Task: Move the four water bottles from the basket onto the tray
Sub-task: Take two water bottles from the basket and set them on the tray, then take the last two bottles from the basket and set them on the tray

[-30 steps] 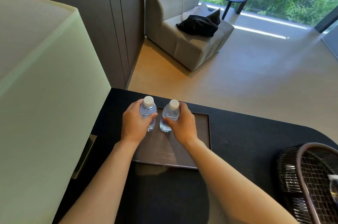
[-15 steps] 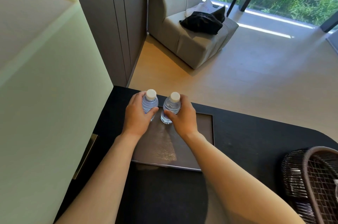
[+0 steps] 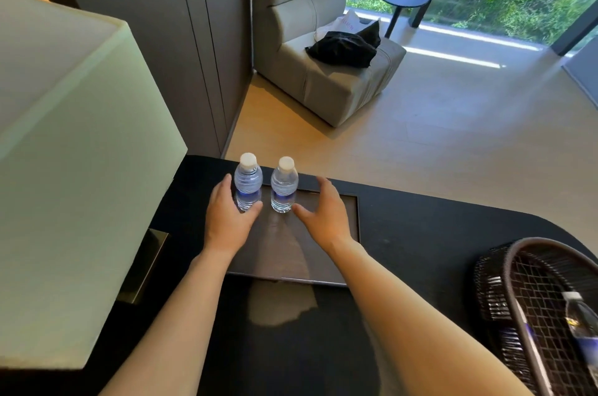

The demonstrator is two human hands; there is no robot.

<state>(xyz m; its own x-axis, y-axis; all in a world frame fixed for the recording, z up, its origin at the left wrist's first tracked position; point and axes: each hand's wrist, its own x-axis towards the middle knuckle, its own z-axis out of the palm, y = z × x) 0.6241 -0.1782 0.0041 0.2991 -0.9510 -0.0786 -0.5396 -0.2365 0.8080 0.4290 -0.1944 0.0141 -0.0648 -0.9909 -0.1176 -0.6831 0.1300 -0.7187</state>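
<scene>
Two water bottles, left bottle (image 3: 248, 182) and right bottle (image 3: 284, 185), stand upright at the tray's (image 3: 343, 233) far left. My left hand (image 3: 228, 214) loosely cups the left one; my right hand (image 3: 323, 212) is spread open, holding nothing. A third bottle (image 3: 582, 321) lies in the basket (image 3: 495, 285), near right.

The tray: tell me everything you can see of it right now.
The tray is a flat, dark brown rectangle with a thin raised rim, matte and wood-like in look. It lies level on the black table, left of the wicker basket. Two clear water bottles with white caps stand upright side by side at its far left corner. Both forearms cross above it; its near part holds nothing.
</scene>
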